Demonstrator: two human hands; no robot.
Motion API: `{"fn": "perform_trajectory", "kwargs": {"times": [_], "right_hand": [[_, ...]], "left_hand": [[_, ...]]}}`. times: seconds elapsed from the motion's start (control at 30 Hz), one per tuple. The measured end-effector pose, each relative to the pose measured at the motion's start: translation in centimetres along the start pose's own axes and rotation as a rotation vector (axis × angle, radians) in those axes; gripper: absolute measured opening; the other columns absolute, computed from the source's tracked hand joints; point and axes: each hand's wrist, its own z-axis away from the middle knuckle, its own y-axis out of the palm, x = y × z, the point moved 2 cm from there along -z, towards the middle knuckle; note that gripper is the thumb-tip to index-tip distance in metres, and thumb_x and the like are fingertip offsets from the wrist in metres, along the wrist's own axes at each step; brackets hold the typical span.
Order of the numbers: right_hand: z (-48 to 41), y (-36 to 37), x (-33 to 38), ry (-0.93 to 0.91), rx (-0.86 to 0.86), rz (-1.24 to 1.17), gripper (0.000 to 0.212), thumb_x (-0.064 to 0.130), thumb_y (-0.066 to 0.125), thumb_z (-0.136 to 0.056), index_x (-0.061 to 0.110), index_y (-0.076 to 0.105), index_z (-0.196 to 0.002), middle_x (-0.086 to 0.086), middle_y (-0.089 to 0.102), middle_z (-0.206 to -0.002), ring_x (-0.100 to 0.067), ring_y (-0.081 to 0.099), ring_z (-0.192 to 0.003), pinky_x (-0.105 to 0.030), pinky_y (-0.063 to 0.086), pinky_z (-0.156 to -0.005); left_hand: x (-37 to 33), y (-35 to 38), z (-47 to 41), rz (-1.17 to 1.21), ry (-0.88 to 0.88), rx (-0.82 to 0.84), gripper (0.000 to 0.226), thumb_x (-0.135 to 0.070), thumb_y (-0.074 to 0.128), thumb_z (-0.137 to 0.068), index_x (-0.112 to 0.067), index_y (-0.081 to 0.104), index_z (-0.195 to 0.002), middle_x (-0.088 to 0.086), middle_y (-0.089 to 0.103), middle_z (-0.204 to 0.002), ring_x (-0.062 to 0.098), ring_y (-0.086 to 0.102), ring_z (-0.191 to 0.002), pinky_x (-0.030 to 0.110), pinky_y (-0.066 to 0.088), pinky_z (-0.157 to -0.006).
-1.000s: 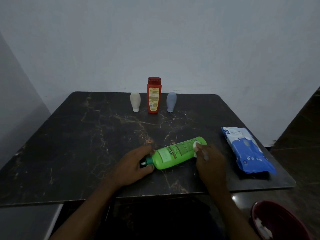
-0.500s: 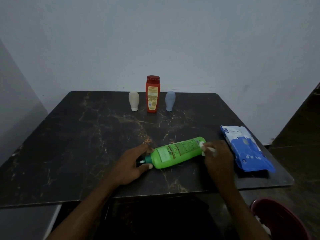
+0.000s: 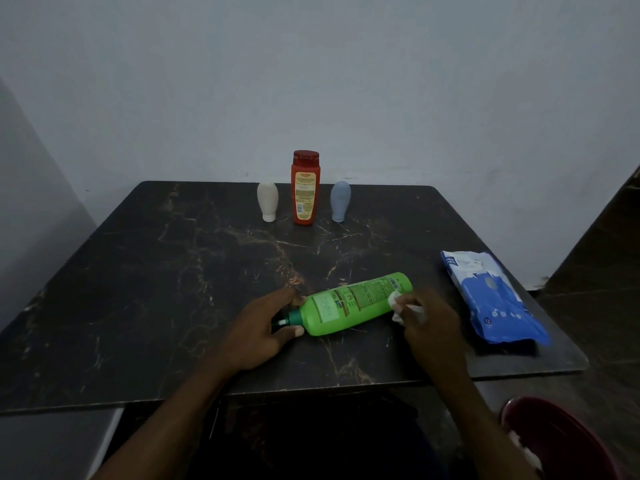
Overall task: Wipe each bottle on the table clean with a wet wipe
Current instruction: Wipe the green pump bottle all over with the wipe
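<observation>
Head camera looks down: the left hand (image 3: 258, 329) grips the cap end of the green bottle (image 3: 353, 304), which lies near the table (image 3: 138, 306) front. The right hand (image 3: 429, 327) pinches a wipe (image 3: 394, 301) against its base. Farther back the white bottle (image 3: 267, 201), red bottle (image 3: 305, 188) and blue bottle (image 3: 340, 201) stand upright, probably unwiped.

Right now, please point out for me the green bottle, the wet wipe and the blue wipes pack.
green bottle (image 3: 349, 304): head view, middle of its labelled side.
wet wipe (image 3: 393, 300): head view, white wad at the bottle's base.
blue wipes pack (image 3: 491, 297): head view, middle of its blue front.
</observation>
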Motion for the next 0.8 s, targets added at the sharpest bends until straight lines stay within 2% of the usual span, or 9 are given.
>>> {"fn": "perform_trajectory", "kwargs": {"times": [0.13, 0.2, 0.3, 0.4, 0.47, 0.57, 0.67, 0.73, 0.8], "right_hand": [[-0.5, -0.2, 0.1, 0.041, -0.072, -0.063, 0.006, 0.017, 0.07, -0.089, 0.022, 0.067, -0.092, 0.009, 0.066, -0.092, -0.001, 0.063, -0.084, -0.013, 0.048, -0.068], [-0.3, 0.0, 1.0, 0.02, -0.098, -0.032, 0.011, 0.015, 0.068, -0.091, 0.024, 0.067, -0.098, 0.011, 0.064, -0.095, 0.002, 0.062, -0.086, -0.012, 0.049, -0.068], [1.7, 2.7, 4.5, -0.097, 0.035, 0.015, 0.008, 0.018, 0.061, -0.097, 0.02, 0.068, -0.098, 0.012, 0.06, -0.091, 0.005, 0.059, -0.08, -0.01, 0.048, -0.065], [3.3, 4.9, 6.4, -0.303, 0.106, 0.061, 0.016, 0.02, 0.059, -0.098, 0.012, 0.069, -0.088, 0.01, 0.056, -0.085, -0.004, 0.055, -0.07, -0.012, 0.045, -0.061], [2.4, 4.2, 5.5, -0.239, 0.095, 0.052, 0.017, 0.024, 0.059, -0.098, 0.015, 0.069, -0.086, 0.011, 0.058, -0.083, -0.004, 0.057, -0.071, -0.014, 0.047, -0.062], [0.4, 1.5, 2.5, -0.146, -0.065, 0.207, 0.016, 0.021, 0.055, -0.098, 0.017, 0.071, -0.097, 0.001, 0.063, -0.09, -0.005, 0.055, -0.071, -0.02, 0.049, -0.063], [-0.5, 0.6, 1.5, -0.058, -0.164, 0.245, 0.021, 0.02, 0.052, -0.097, 0.012, 0.071, -0.097, 0.001, 0.06, -0.09, -0.007, 0.052, -0.073, -0.017, 0.046, -0.064], [0.3, 1.9, 3.3, -0.038, -0.136, 0.148, 0.019, 0.023, 0.053, -0.098, 0.015, 0.068, -0.091, 0.003, 0.059, -0.087, -0.009, 0.057, -0.071, -0.027, 0.052, -0.063], [1.8, 4.1, 5.9, -0.025, -0.032, 0.054, 0.02, 0.029, 0.054, -0.1, 0.02, 0.062, -0.083, 0.006, 0.058, -0.083, -0.011, 0.058, -0.07, -0.022, 0.05, -0.059]], "left_hand": [[-0.1, 0.1, 0.2, -0.042, 0.004, -0.002, 0.035, -0.031, 0.075, -0.087, -0.027, 0.059, -0.118, -0.016, 0.065, -0.113, 0.0, 0.061, -0.1, 0.026, 0.052, -0.084], [-0.1, 0.2, 0.3, -0.072, 0.014, -0.011, 0.036, -0.027, 0.076, -0.087, -0.028, 0.056, -0.117, -0.02, 0.063, -0.11, -0.002, 0.059, -0.097, 0.021, 0.05, -0.081], [-0.2, 0.2, 0.3, -0.102, 0.038, -0.018, 0.034, -0.024, 0.076, -0.087, -0.029, 0.054, -0.112, -0.021, 0.06, -0.105, -0.002, 0.058, -0.093, 0.014, 0.046, -0.077], [-0.2, 0.2, 0.4, -0.124, 0.061, -0.027, 0.031, -0.023, 0.075, -0.087, -0.028, 0.054, -0.108, -0.02, 0.06, -0.103, 0.0, 0.059, -0.093, 0.02, 0.048, -0.078], [-0.3, 0.2, 0.5, -0.136, 0.069, -0.038, 0.03, -0.023, 0.075, -0.087, -0.028, 0.053, -0.107, -0.019, 0.06, -0.104, 0.0, 0.058, -0.093, 0.024, 0.05, -0.079], [-0.4, 0.4, 0.4, -0.151, 0.086, -0.05, 0.03, -0.022, 0.073, -0.087, -0.028, 0.051, -0.106, -0.018, 0.058, -0.101, 0.0, 0.057, -0.09, 0.027, 0.05, -0.077], [-0.4, 0.5, 0.4, -0.158, 0.101, -0.048, 0.03, -0.021, 0.073, -0.087, -0.027, 0.051, -0.106, -0.016, 0.058, -0.101, 0.003, 0.057, -0.09, 0.03, 0.051, -0.077], [-0.4, 0.6, 0.4, -0.163, 0.108, -0.051, 0.03, -0.021, 0.073, -0.087, -0.027, 0.051, -0.106, -0.015, 0.058, -0.102, 0.004, 0.057, -0.09, 0.031, 0.051, -0.077], [-0.5, 0.5, 0.4, -0.168, 0.115, -0.052, 0.029, -0.021, 0.073, -0.087, -0.027, 0.051, -0.105, -0.013, 0.059, -0.101, 0.005, 0.057, -0.089, 0.032, 0.051, -0.077]]}}
